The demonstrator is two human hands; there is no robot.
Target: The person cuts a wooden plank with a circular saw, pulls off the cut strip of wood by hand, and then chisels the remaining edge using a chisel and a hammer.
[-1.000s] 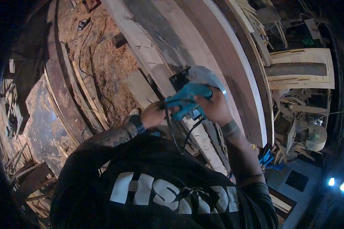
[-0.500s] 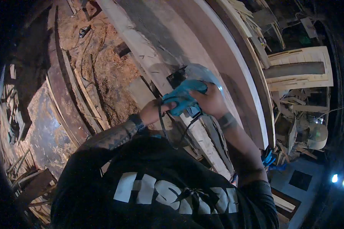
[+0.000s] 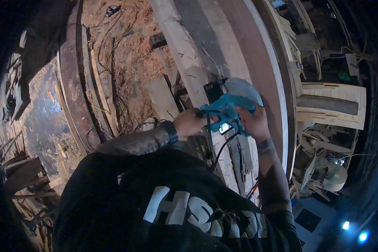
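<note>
A teal power tool (image 3: pixel 226 107) with a black part at its far end and a pale rounded cover rests on a long wooden plank (image 3: pixel 187 54). My left hand (image 3: pixel 192 122) is closed round the tool's left side. On its right side, my right hand (image 3: pixel 254 122) grips the body from above. A black cord (image 3: pixel 221 150) loops down from the tool toward my shirt. The tool hides the wood beneath it, and the fingertips of both hands are partly hidden.
Wood shavings (image 3: pixel 134 80) cover the ground at the left, with a cable (image 3: pixel 112 11) and loose boards (image 3: pixel 101 90) on it. Stacked long planks run along the right of the tool. Farther right are a pale panel (image 3: pixel 357 96) and scrap wood (image 3: pixel 329 145).
My view has shifted, so the scene sits farther right at the top. Both hands stay on the tool, which appears slightly farther right and lower than half a second ago.
</note>
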